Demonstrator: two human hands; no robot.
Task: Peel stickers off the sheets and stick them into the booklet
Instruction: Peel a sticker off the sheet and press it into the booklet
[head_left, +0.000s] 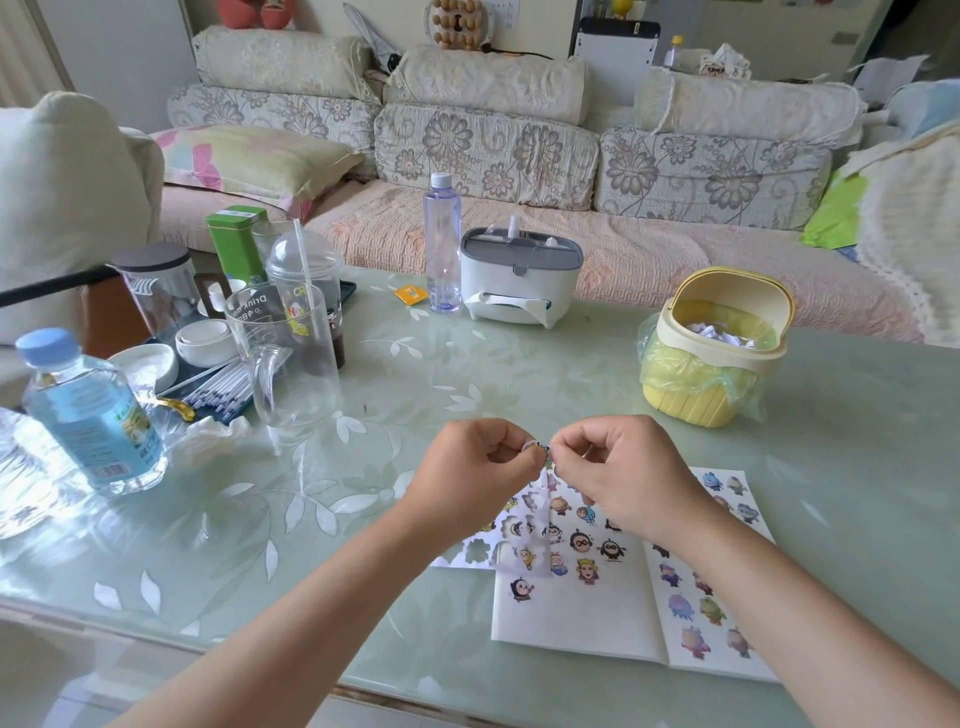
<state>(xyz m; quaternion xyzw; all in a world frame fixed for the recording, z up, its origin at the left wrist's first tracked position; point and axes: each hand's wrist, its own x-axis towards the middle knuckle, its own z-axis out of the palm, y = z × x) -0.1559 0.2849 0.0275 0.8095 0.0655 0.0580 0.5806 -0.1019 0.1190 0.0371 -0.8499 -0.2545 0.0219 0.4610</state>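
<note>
An open white booklet (582, 616) lies on the table at the lower right, with cartoon stickers spread over both pages. A used sticker sheet (470, 552) with cut-out holes lies partly across its left page. Above the booklet, my left hand (475, 475) and my right hand (618, 467) meet fingertip to fingertip. Both pinch one small sticker piece (537, 448) between them, held in the air. Its backing cannot be told apart from the sticker.
A yellow mini bin (714, 353) with a bag stands at the right. A white tissue box (519, 278) and a clear bottle (442, 244) stand behind. Cups, a glass mug (285, 358), a water bottle (91, 415) and dishes crowd the left. The table edge (363, 691) runs along the front.
</note>
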